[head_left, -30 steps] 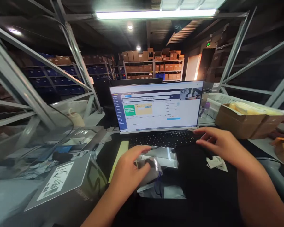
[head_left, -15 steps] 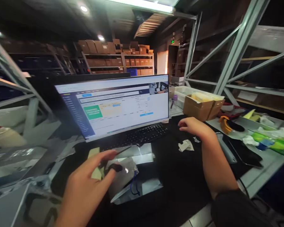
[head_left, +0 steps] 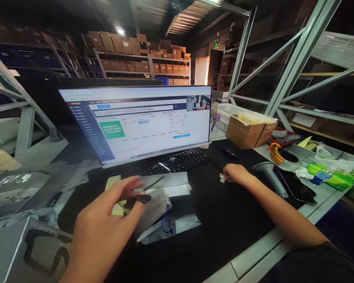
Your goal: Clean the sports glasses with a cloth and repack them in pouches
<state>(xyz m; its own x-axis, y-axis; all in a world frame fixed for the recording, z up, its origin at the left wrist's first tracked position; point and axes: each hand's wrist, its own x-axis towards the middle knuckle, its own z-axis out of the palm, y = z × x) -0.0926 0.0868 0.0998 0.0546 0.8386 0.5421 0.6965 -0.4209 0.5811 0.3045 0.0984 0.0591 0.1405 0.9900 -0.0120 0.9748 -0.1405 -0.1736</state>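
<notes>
My left hand (head_left: pixel 109 220) is curled at the lower left, with a thin black rod-like object (head_left: pixel 153 184) projecting from its fingers. A small black piece (head_left: pixel 143 198) sits at the thumb tip; its kind is unclear. Beyond and beside these fingers lie an open white box (head_left: pixel 175 184), a yellow paper piece (head_left: pixel 113 182) and a grey pouch (head_left: pixel 156 206) with a blue cord (head_left: pixel 166 220). Low over the black mat, my right hand (head_left: pixel 235 173) is closed on crumpled paper scraps (head_left: pixel 222 178), mostly hidden by the fingers.
A monitor (head_left: pixel 147 129) stands behind the keyboard (head_left: pixel 183 161). Right of it are a mouse (head_left: pixel 229 152), cardboard boxes (head_left: pixel 243 131), a barcode scanner (head_left: pixel 273 181), a phone (head_left: pixel 296 186) and a tape roll (head_left: pixel 283 154). A grey box (head_left: pixel 32 251) stands at the lower left.
My right hand has moved from near the mouse toward me and down onto the paper scraps, its fingers closing. My left hand stays almost where it was. The view has tilted slightly.
</notes>
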